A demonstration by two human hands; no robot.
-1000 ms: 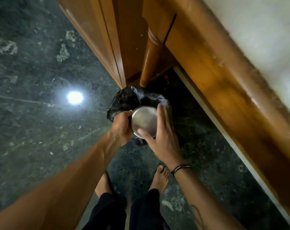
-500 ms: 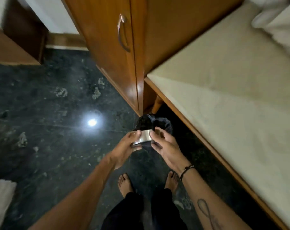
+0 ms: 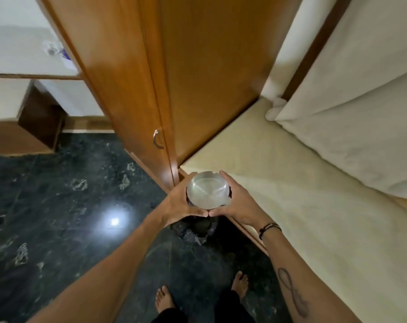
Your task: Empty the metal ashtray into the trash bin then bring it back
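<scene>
Hands, left hand [image 3: 178, 205] and right hand [image 3: 236, 203], are holding the shiny, empty metal ashtray [image 3: 207, 190] up above the trash bin [image 3: 195, 231]

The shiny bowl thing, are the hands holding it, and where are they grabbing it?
Yes. Both hands hold the metal ashtray by its sides: the left hand cups the left wall, the right hand the right wall, thumbs touching at its near edge.

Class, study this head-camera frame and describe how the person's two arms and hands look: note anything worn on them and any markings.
Both forearms are bare, with no sleeves, gloves or rings showing. The right hand has a dark corded bracelet of a few thin strands around its wrist, and a dark looping line tattoo runs along that forearm. The left hand and its arm carry nothing worn and no markings.
</scene>
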